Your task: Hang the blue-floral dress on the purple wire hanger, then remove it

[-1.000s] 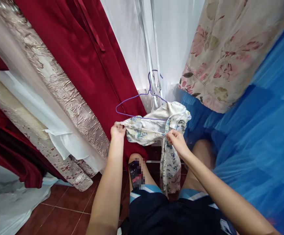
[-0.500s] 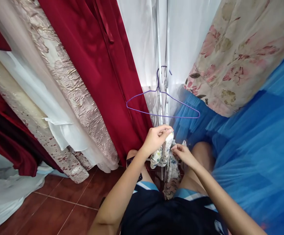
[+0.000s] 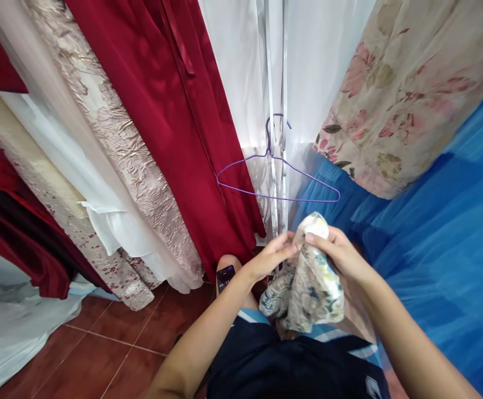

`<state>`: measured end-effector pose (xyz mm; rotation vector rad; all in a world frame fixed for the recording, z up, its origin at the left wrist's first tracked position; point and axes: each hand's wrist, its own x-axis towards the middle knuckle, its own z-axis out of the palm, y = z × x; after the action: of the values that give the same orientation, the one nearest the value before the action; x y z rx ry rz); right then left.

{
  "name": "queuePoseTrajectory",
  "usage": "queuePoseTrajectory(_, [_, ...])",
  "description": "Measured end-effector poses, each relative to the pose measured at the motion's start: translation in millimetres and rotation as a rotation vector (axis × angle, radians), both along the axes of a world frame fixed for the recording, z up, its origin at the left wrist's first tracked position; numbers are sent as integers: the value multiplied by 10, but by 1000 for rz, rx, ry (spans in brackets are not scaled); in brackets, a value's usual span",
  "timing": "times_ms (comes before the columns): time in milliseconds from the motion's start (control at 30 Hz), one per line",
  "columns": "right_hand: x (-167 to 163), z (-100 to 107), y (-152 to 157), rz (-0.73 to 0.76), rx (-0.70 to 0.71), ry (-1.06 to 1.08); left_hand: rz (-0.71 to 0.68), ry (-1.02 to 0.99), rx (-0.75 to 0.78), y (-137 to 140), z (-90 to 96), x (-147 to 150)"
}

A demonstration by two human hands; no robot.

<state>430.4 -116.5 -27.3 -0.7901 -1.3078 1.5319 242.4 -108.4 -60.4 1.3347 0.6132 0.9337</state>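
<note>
Floral cloth (image 3: 308,288) hangs bunched between both hands at about 5 o'clock from the middle of the view, low over the person's lap and dark shorts (image 3: 291,368). Right hand (image 3: 341,255) grips the top of the bundle, its fingers (image 3: 314,239) curled tight round the gathered fabric; left hand (image 3: 272,256) pinches the same top edge from the 9 o'clock side, fingers closed on it. Below the grip the cloth sags in loose folds, so it looks light, thin and limp, with no stiffness of its own. It should crush and slide easily; a hold on a seam or a gathered edge would likely serve better than one on a single layer.

Directly at 12 o'clock from the hands a purple wire hanger (image 3: 276,180) hangs bare from a white rail (image 3: 276,83), well apart from the cloth. Red curtain (image 3: 162,111) falls at 10 o'clock, blue netting (image 3: 441,233) spreads at 3 o'clock, and a phone (image 3: 225,276) rests on the knee beside the left wrist.
</note>
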Motion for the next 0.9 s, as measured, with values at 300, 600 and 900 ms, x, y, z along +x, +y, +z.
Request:
queuePoseTrajectory(300, [861, 586, 889, -520, 401, -108, 152, 399, 203, -246, -143, -198])
queuePoseTrajectory(600, [398, 665, 1644, -161, 313, -238, 566, 493, 436, -45, 390, -738])
queuePoseTrajectory(900, [398, 798, 1425, 0, 168, -207, 601, 1140, 565, 640, 449, -1763])
